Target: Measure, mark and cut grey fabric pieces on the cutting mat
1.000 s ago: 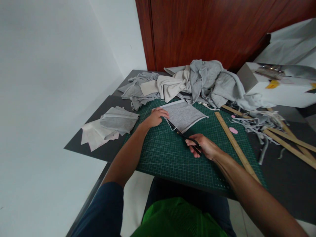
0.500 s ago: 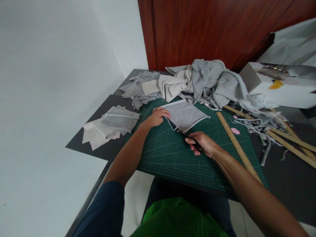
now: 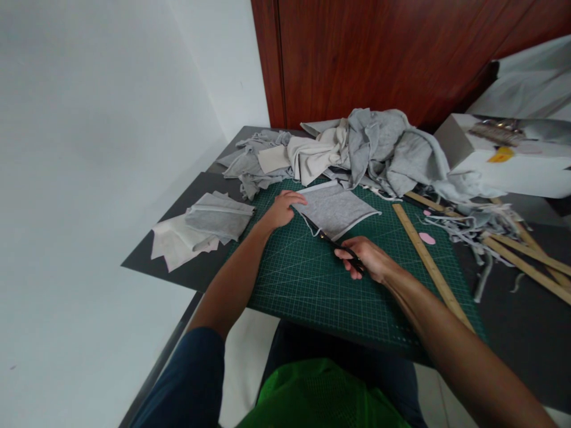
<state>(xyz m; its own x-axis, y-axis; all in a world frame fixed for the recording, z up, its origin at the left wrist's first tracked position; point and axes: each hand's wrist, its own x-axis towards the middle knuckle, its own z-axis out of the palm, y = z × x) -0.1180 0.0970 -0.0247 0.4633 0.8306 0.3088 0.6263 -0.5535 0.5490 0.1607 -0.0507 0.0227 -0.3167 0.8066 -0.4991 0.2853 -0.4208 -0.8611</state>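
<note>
A piece of grey fabric (image 3: 334, 208) with pale edges lies on the green cutting mat (image 3: 303, 279). At its left corner, my left hand (image 3: 284, 209) holds the fabric, fingers together over the edge and partly hiding that corner. My right hand (image 3: 363, 257) is closed around the handles of black scissors (image 3: 328, 238). Their blades point up and left along the fabric's lower left edge. A thin pale strip (image 3: 309, 226) curls away from that edge beside the blades.
Folded grey and cream fabric pieces (image 3: 218, 217) lie at the left. Heaped cloth (image 3: 379, 148) runs along the back. A wooden ruler (image 3: 428, 261) lies on the mat near my right forearm. Fabric scraps (image 3: 479, 220), more wooden strips (image 3: 526, 258) and a white box (image 3: 499, 157) occupy the right.
My left hand's fingers have shifted slightly up at the fabric's left corner. The scissors and my right hand stay nearly where they were; the view has shifted a little.
</note>
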